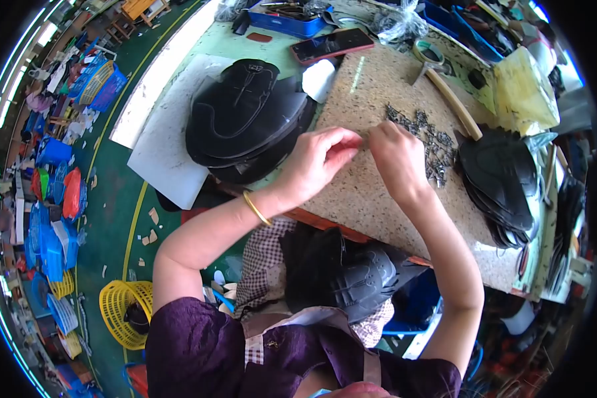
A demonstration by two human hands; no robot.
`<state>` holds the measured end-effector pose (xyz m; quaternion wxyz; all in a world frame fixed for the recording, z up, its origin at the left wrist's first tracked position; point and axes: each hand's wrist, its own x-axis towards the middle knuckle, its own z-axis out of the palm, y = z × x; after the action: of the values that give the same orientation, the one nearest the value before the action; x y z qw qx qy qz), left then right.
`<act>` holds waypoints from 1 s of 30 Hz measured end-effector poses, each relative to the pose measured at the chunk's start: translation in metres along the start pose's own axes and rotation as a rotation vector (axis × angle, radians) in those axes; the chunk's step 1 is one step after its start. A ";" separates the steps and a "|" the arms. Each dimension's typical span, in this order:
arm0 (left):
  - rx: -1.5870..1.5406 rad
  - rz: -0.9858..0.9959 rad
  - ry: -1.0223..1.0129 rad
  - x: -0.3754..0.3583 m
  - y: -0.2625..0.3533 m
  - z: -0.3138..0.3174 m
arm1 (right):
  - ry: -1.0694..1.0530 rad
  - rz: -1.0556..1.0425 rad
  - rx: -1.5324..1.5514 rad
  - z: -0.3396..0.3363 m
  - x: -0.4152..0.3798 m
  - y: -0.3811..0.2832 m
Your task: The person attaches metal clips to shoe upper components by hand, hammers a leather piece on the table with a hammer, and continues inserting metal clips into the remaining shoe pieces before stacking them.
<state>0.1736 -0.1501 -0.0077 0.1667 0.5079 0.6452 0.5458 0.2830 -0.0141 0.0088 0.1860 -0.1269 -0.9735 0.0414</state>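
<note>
My left hand [318, 162] is closed, thumb and forefinger pinched together above the speckled board [351, 192]. Close beside it my right hand [399, 156] is closed too, fingers curled down. Anything between the fingertips is too small to make out. Just right of my right hand lies a loose pile of small dark metal pieces [436, 147]. A stack of black stitched panels [245, 126] stands left of my left hand. A second pile of black shaped pieces [501, 179] lies at the board's right. More black stitched pieces [361, 282] rest on my lap.
A hammer [454, 103] with a wooden handle lies on the board near a roll of tape [428, 52]. Behind are a phone [331, 45] and a blue tray [288, 23] of tools. A yellow basket [123, 312] stands on the green floor at left.
</note>
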 end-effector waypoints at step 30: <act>-0.874 -0.367 -0.523 -0.109 0.044 0.037 | -0.253 0.856 2.374 -0.020 -0.199 -0.070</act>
<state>0.2696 -0.2269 -0.0191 0.6102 0.3890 0.3731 0.5807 0.4532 -0.1333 -0.0339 0.0627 -0.1812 -0.2299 0.9541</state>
